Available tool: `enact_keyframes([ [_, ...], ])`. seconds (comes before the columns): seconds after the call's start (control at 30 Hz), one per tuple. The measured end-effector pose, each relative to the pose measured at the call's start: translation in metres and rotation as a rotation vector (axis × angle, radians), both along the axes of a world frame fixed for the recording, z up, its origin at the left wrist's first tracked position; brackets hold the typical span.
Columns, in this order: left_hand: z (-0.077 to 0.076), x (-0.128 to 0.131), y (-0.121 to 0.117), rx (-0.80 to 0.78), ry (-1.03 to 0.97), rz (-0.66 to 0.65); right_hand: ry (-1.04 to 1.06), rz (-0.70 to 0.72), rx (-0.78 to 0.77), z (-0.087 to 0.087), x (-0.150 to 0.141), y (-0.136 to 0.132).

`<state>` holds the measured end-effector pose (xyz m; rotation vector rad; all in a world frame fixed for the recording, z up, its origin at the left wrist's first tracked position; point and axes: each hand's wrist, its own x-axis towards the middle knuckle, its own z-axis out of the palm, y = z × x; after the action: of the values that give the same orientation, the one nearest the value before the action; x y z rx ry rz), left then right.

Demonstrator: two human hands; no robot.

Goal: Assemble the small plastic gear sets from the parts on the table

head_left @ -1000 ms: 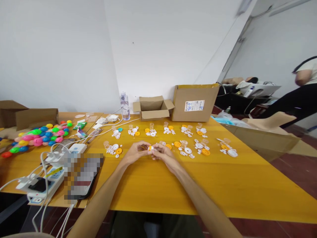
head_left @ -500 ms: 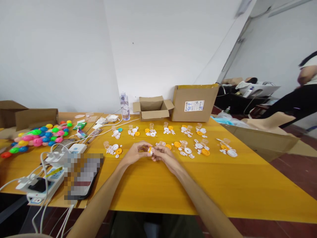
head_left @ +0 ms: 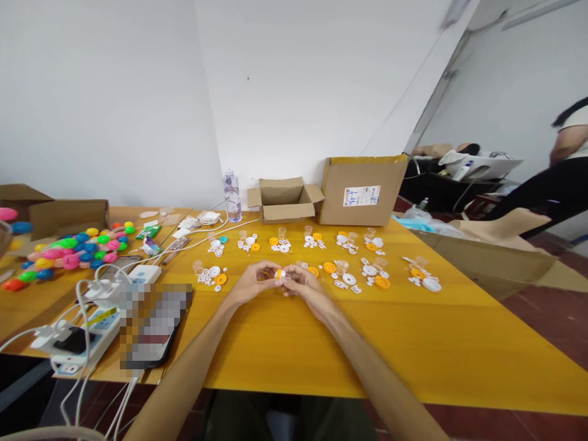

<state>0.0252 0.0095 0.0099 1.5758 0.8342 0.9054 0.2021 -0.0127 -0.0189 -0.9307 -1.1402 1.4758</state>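
Your left hand [head_left: 250, 284] and right hand [head_left: 307, 286] both pinch the part [head_left: 280, 274] — it lies between them, at the fingertips of each — long axis too small to tell.

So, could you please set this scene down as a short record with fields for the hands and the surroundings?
Left hand: pinching a small orange-and-white piece
Right hand: fingers on the same piece
Beyond and beside the hands: groups of loose plastic parts
Table's back edge: bottle, open carton, labelled carton
Left side: power strip, coloured balls
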Motion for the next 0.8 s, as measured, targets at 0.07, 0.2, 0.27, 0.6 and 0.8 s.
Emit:
enact_keyframes([
  [0.07,0.0005,-0.0001,0.0005,0.019,-0.001,0.006,0.001,0.007,-0.008,-0.0009,0.0003,0.0007],
  [0.2,0.0015,-0.0011,0.0004,0.063,0.003,-0.009,-0.003,0.020,-0.018,-0.0045,0.0008,0.0028],
  [0.27,0.0016,-0.0014,0.0000,0.075,0.002,-0.015,-0.003,0.028,-0.020,-0.0041,0.0011,0.0027],
  [0.6,0.0011,-0.0010,-0.0014,0.008,-0.040,-0.049,0.006,0.017,-0.008,-0.0047,0.0003,0.0026],
  [0.8,-0.0006,-0.0004,0.0001,-0.009,-0.015,-0.002,0.007,0.004,0.006,-0.0029,0.0003,0.0011],
])
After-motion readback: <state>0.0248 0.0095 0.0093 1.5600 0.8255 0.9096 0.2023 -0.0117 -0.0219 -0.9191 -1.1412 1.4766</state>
